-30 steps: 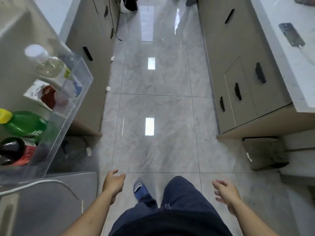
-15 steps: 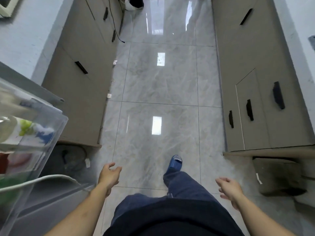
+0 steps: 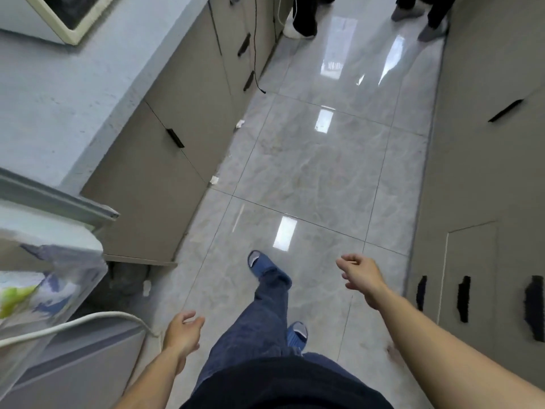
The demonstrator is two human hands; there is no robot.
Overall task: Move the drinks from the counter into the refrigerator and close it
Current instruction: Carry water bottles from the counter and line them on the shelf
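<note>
1. The left hand (image 3: 183,335) hangs low at the near left, fingers loosely curled and holding nothing, above the floor (image 3: 318,172).
2. The right hand (image 3: 361,274) is raised farther out on the right, fingers loosely bent, thumb apart, also holding nothing.
3. The fridge door (image 3: 59,208) stands open at the near left edge; its clear door bin (image 3: 85,278) juts toward the aisle.
4. Inside the bin the drinks (image 3: 17,296) show only as a blur of green, white and blue; I cannot tell how many there are or how they stand.
5. A white cord (image 3: 88,320) arcs across the front of the bin, ending just left of the left hand.
6. A pale counter (image 3: 59,98) runs along the left, with a cream-framed appliance (image 3: 62,16) at the far left corner.
7. Grey-brown cabinets (image 3: 177,113) with black handles line the left side under the counter; more cabinets line the right.
8. The person's legs in blue jeans (image 3: 265,314) and blue slippers (image 3: 256,258) are mid-stride on the glossy grey tiles, one foot ahead of the other.
9. At the far end, other people's feet (image 3: 298,31) stand on the floor.
10. A black cable (image 3: 256,54) dangles down the left cabinets at the far end.
</note>
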